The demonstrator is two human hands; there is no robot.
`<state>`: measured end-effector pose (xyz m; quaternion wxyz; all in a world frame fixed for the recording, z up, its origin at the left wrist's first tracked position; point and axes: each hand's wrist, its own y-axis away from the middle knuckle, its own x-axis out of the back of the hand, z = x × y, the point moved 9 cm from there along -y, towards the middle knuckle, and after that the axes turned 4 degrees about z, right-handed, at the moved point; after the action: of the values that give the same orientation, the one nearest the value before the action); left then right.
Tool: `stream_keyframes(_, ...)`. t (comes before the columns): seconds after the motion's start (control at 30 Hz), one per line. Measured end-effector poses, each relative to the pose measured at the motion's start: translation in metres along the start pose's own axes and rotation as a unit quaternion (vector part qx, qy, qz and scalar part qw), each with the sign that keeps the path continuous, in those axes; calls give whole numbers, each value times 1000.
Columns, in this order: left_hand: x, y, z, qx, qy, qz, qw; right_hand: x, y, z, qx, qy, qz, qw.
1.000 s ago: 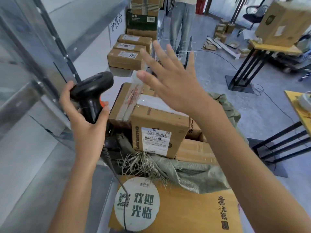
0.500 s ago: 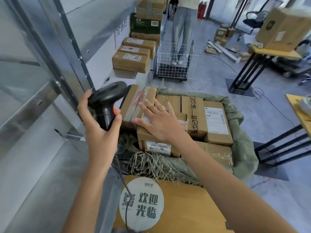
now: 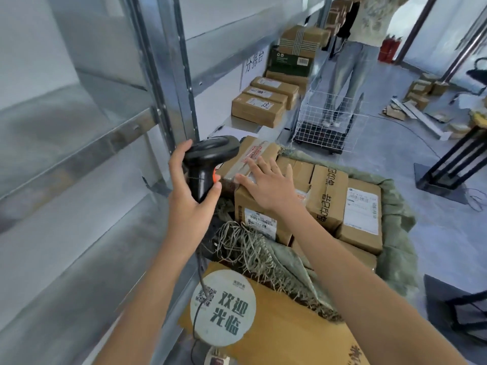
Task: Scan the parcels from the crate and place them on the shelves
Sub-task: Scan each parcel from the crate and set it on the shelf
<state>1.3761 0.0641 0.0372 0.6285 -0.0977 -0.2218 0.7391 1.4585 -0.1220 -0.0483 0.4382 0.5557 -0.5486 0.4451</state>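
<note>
On the far left stand the metal shelves (image 3: 87,143), their boards bare where they show, with a few boxes (image 3: 259,109) already laid further along. Just right of the upright, the left hand (image 3: 191,191) grips the black scanner (image 3: 208,164) by its handle, fingers curled round it and the thumb near the orange trigger; its cable (image 3: 199,306) hangs down past a round sign (image 3: 222,306).

Right of that, the right hand (image 3: 268,183) lies flat, fingers straight and spread, on top of the nearest parcel (image 3: 259,214), which sits at the left front of the sack (image 3: 392,225) among the other brown parcels. It grasps nothing yet. The parcel's label (image 3: 261,223) faces the person on the front side, just above the sack's frayed edge (image 3: 253,248).

The step in hand looks like picking this parcel to scan. To do it well, the person would probably curl the fingers over the far edge and lift or tip the parcel so the label clears the frayed strands, then turn the scanner's head, which now points away over the parcels, down at the barcode. Keeping the cable slack and off the strands should prevent a snag. The long parcel (image 3: 250,159) to the left touches this one and may shift as it lifts.
</note>
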Motion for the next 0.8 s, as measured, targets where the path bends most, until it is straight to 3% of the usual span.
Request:
stream_keyframes(0.17, 23, 41, 14, 24, -53, 59, 997, 13, 10, -13, 33, -18, 24, 999)
stream_keyframes(0.33, 65, 99, 27, 55, -107, 158, 980, 1, 66, -96, 187, -45, 16, 981)
stream_keyframes(0.63, 186, 189, 80, 54, -227, 297, 926, -17, 171, -245, 382, -81, -31, 920)
stream_keyframes(0.8, 260, 261, 120, 63, -279, 374, 882, -32, 254, -337, 486, -92, -69, 867)
